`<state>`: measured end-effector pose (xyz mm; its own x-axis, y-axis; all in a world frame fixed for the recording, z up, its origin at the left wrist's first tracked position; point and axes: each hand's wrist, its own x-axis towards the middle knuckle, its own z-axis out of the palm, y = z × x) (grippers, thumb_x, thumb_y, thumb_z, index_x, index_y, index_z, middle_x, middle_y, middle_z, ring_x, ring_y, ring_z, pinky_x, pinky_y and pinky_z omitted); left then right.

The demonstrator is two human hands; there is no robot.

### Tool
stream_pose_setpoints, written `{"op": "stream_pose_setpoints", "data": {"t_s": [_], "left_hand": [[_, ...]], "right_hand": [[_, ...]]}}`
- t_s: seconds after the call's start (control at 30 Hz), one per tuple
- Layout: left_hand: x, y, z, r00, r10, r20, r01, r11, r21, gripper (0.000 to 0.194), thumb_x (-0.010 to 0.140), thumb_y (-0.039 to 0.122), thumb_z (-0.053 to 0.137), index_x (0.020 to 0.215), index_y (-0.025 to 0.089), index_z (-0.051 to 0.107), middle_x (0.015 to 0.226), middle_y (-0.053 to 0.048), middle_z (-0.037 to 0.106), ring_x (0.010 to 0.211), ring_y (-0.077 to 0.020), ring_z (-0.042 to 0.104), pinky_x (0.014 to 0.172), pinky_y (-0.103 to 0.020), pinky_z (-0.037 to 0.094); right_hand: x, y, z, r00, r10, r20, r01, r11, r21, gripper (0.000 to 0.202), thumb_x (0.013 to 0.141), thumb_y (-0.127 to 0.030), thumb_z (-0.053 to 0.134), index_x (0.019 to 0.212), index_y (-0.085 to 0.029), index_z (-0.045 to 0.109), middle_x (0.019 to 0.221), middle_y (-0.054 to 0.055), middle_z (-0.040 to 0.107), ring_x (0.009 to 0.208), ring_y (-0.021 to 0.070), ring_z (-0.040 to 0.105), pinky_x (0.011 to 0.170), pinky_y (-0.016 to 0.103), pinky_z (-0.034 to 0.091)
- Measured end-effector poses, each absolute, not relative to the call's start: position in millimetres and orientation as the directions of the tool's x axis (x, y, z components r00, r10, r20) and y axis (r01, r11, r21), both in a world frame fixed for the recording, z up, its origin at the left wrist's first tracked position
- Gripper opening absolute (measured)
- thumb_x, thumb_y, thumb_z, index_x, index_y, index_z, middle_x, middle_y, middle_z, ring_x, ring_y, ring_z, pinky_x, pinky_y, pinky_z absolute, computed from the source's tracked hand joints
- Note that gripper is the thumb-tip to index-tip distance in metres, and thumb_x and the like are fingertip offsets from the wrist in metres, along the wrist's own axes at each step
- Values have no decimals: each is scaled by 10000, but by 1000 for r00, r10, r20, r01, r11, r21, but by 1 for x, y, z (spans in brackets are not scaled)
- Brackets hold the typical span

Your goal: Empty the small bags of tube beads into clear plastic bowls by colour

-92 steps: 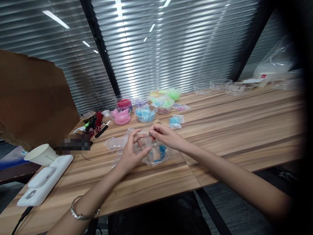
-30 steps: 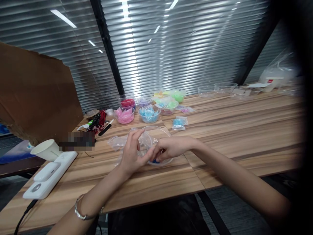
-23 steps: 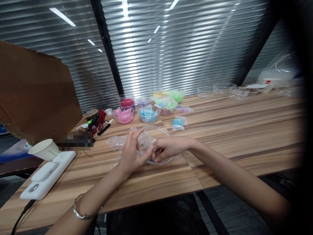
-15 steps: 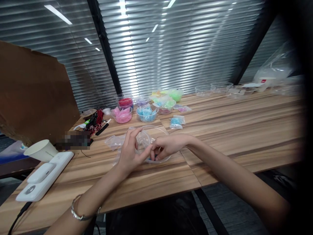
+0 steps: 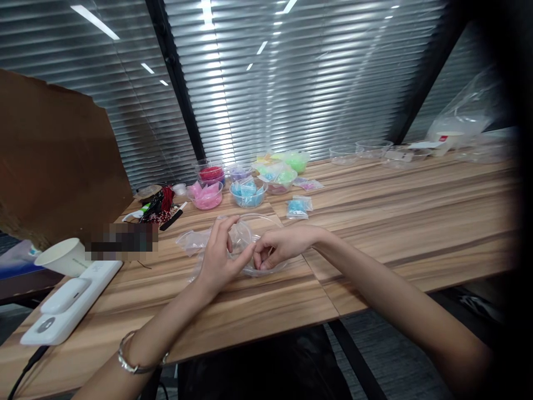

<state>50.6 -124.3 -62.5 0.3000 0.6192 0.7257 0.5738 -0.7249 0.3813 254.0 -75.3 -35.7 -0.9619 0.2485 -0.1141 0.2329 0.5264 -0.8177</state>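
A clear plastic bowl (image 5: 266, 215) stands on the wooden table in front of me, with another curved piece of clear plastic (image 5: 242, 236) at its left side. Curved around that left side is my left hand (image 5: 220, 253), thumb and fingers apart; any contact with the plastic is hard to make out. My right hand (image 5: 285, 247) reaches down into the bowl from the right, its fingertips pinched together low inside. Whatever lies between those fingertips is hidden. The left thumb tip is close to the right fingers. Crumpled clear plastic bags (image 5: 194, 241) lie beside my left hand.
Behind are bowls of pink packets (image 5: 206, 195), blue packets (image 5: 249, 193) and green material (image 5: 295, 161). A small blue packet (image 5: 298, 206) lies nearer. Left are a white power strip (image 5: 70, 305), paper cup (image 5: 62, 256) and cords (image 5: 160, 205). Clear containers (image 5: 345, 154) stand back right.
My right fingertips have shifted slightly within the bowl, and the dark blue bits seen beneath them before are now hidden. My left hand keeps its curved pose. The view has moved a little.
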Motion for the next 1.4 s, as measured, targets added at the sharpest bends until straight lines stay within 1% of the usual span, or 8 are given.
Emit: {"op": "stream_pose_setpoints", "data": {"t_s": [0.23,0.53,0.7,0.93,1.0,1.1,1.2,1.4], "left_hand": [[50,-123,-63,311,628,714,587,-718,375,509,837,310,638,1288,206,427,1045,-51,528,603,-81,452,652,-277,467],[48,-121,-64,290,682,672,587,-681,438,498,829,319,644,1273,206,447,1045,-51,544,600,-83,469,654,-280,465],[47,-120,-68,271,698,663,584,-667,463,504,827,335,656,1270,211,449,1045,-55,550,602,-88,479,697,-319,484],[46,-117,-75,196,795,574,510,-583,633,554,812,330,682,1290,215,427,1140,-92,583,569,-78,495,718,-343,503],[46,-117,-76,195,786,587,464,-601,651,582,791,328,708,1288,218,426,1131,-92,596,636,-103,535,770,-358,501],[47,-117,-74,208,768,606,420,-630,653,621,754,303,748,1280,224,427,1108,-88,622,866,-178,592,885,-398,470],[48,-118,-72,229,785,575,422,-613,668,638,739,289,767,1277,229,430,1078,-83,649,1057,-235,583,975,-450,422],[47,-118,-72,263,835,484,400,-551,732,658,739,339,776,1289,249,425,1066,-83,674,1138,-269,568,1025,-506,382]], "right_hand": [[254,-73,-39,-968,217,-126,223,515,-828,226,836,-117,583,1055,-125,640,919,28,632,791,100,573,692,189,452],[251,-79,-37,-948,310,-66,236,551,-801,160,828,-112,608,966,-132,688,868,16,664,746,91,581,654,184,431],[252,-81,-40,-901,431,47,190,491,-850,137,818,-182,662,942,-140,700,804,9,667,718,102,594,653,202,454],[260,-79,-40,-702,650,290,31,434,-900,157,815,-263,679,932,-159,691,896,40,688,841,152,627,752,277,488],[262,-78,-40,-636,701,322,6,421,-907,172,804,-280,691,924,-157,690,898,46,689,852,158,627,772,294,488],[261,-77,-40,-541,757,367,-36,415,-909,180,788,-293,709,912,-165,687,908,39,686,860,150,626,798,303,485],[259,-78,-38,-480,775,411,-74,431,-899,175,783,-285,717,902,-162,681,907,37,681,862,147,628,807,305,487],[255,-84,-38,-469,751,464,-105,474,-874,137,803,-246,696,917,-170,689,940,43,689,891,158,641,821,311,504]]}}
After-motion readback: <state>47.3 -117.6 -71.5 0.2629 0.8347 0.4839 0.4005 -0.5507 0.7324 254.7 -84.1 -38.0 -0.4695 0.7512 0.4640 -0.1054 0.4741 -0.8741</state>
